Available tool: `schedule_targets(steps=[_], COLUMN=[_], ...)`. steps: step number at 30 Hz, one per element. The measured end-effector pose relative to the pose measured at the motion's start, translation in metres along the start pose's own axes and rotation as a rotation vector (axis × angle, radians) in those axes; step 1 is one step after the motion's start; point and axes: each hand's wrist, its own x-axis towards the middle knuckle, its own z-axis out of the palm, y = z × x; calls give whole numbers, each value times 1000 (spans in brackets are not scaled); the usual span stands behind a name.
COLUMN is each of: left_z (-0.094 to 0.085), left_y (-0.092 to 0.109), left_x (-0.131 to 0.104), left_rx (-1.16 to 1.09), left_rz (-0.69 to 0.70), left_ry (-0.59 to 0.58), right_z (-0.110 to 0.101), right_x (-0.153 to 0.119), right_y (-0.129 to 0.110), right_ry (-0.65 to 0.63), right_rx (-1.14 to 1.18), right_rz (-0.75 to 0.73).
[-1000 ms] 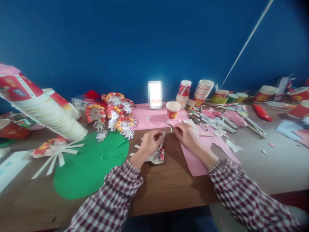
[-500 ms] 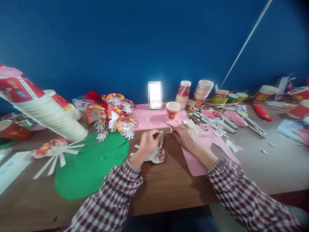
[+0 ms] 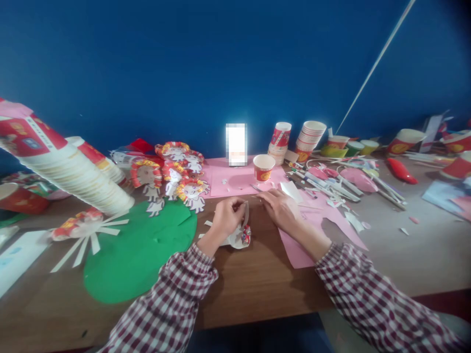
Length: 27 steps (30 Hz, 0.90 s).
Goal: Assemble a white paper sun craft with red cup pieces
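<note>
My left hand [image 3: 228, 215] pinches a strip of a white cut paper cup piece [image 3: 237, 239], which lies on the brown table with strips spread out and a red, colourful patch on its right side. To the right, my right hand [image 3: 281, 211] rests palm down beside the pink paper [image 3: 294, 250], its fingers pointing left; what its fingertips hold, if anything, is too small to tell. Just beyond the fingers stands a single red and white paper cup [image 3: 264, 168] on a pink sheet [image 3: 235, 184].
Green paper [image 3: 136, 255] lies at the left, with decorated paper figures [image 3: 172, 176] behind it. A long leaning cup stack [image 3: 81, 171] is at the far left. Cup stacks [image 3: 309, 139], pens [image 3: 338, 186] and a red object [image 3: 401, 170] are at the right.
My right hand has shifted slightly left and away from me, and the small white piece at its fingertips no longer shows. My left hand has stayed almost still, pinching the strip.
</note>
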Motion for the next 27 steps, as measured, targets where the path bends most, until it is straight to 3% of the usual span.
schedule_targets(steps=[7,27], left_z=[-3,-3], left_y=[5,6], left_x=[-1,0], left_rx=[59,0], left_rz=[56,34], left_ry=[29,-33], right_z=[-6,-5], right_x=[0,0], right_y=[-8,-7], right_ry=[-18,-44], right_rx=[67,58], right_rz=[-148,-149])
